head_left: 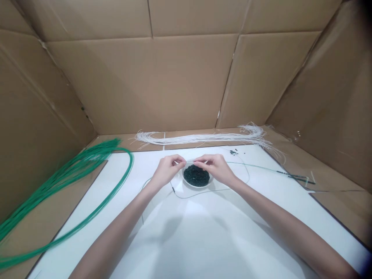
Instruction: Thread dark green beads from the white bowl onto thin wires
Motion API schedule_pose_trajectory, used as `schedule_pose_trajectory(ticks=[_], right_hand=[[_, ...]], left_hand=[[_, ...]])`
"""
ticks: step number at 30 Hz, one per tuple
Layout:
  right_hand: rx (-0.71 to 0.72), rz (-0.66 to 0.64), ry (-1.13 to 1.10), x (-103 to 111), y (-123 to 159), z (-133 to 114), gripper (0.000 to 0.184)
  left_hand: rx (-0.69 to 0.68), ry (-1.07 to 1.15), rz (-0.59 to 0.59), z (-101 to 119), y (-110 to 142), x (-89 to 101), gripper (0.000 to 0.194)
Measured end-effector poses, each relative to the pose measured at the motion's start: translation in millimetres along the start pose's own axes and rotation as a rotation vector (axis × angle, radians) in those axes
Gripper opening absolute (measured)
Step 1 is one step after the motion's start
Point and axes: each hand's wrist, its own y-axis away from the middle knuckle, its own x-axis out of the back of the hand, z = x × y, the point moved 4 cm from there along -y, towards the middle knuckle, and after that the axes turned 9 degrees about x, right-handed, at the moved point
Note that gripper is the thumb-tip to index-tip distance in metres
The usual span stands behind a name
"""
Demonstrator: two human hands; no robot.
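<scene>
Both hands meet over a white bowl [198, 186] full of small dark green beads [196, 176]. My left hand [169, 169], thumb and forefinger pinched, grips a thin green wire [255, 166] above the bowl's left rim. My right hand [215, 166] pinches the same wire a little to the right, with a short span of it between the fingertips. From there the wire runs right across the white board, with dark pieces threaded near its far end. A thin pale strand [200, 192] loops in front of the bowl. Whether a bead sits between the fingertips cannot be made out.
A thick bundle of green wires [78, 170] curves along the left side. Behind the board lies a bundle of white strands [200, 138]. Several loose dark beads [233, 152] are scattered at the back right. Cardboard walls [145, 85] enclose the white board [186, 240].
</scene>
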Motion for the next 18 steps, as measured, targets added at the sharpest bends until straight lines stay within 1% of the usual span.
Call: schedule_pose_trajectory(ticks=[2,6,12,15,18], right_hand=[[0.009,-0.018,-0.012,-3.0,1.3,-2.1,0.017],[0.005,0.030,-0.034,-7.9,3.7,0.4,0.017],[0.004,0.047,-0.041,-11.5,5.9,1.9,0.017],[-0.019,0.061,-0.092,-9.8,6.6,1.3,0.019],[-0.056,0.092,-0.196,-6.2,6.9,0.0,0.023]], left_hand=[[-0.015,0.001,0.002,0.7,1.0,-0.8,0.019],[-0.034,0.020,-0.002,1.6,1.9,-3.8,0.019],[-0.029,0.038,-0.048,4.9,4.0,-9.3,0.017],[-0.040,0.005,-0.022,6.2,5.0,-8.5,0.017],[-0.057,0.008,0.022,8.1,7.7,-6.0,0.018]])
